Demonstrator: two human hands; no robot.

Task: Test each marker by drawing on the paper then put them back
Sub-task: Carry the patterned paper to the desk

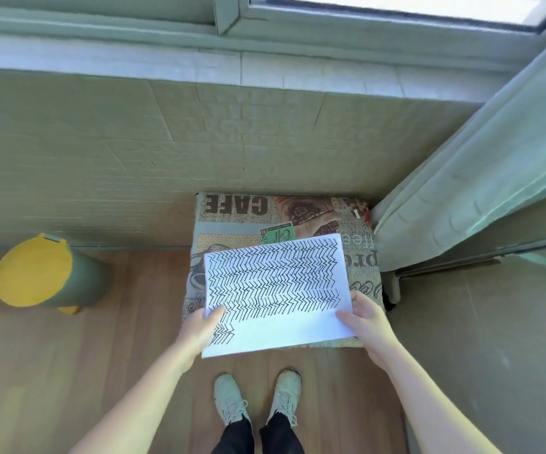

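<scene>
A white sheet of paper (298,326), covered with rows of black zigzag marker strokes, is held over a printed cushion (232,224). My left hand (199,326) pinches the sheet's near left edge, thumb on top. My right hand (366,322) grips the near right corner, thumb on top. The sheet's near edge juts out past the cushion's front. No marker is in view.
The cushion reads CAFE and lies on the wood floor against a brick-patterned wall. A grey bin with a yellow lid (32,270) stands at the left. A pale curtain (481,185) hangs at the right. My two shoes (258,398) stand just below the paper.
</scene>
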